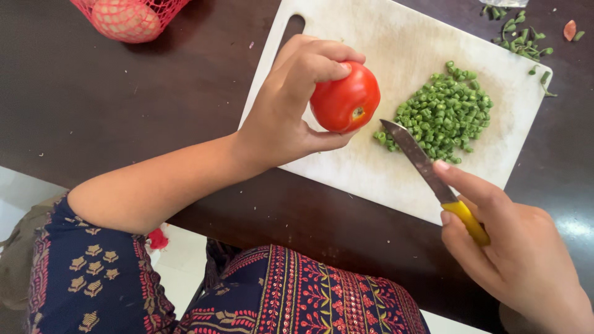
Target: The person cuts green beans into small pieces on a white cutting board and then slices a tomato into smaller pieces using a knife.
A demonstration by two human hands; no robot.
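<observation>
My left hand (288, 102) holds a ripe red tomato (346, 99) above the left part of a white cutting board (371, 173), stem scar turned toward the knife. My right hand (513, 247) grips a knife with a yellow handle (473, 226), index finger stretched along the blade's back. The steel blade (414, 154) points up-left, its tip just right of the tomato and touching the edge of a heap of chopped green beans (442, 114) on the board.
The board lies on a dark wooden table (124, 105). A red mesh bag (127, 18) with round produce sits at the top left. Green bean trimmings (520, 34) are scattered at the top right. My patterned clothing fills the bottom edge.
</observation>
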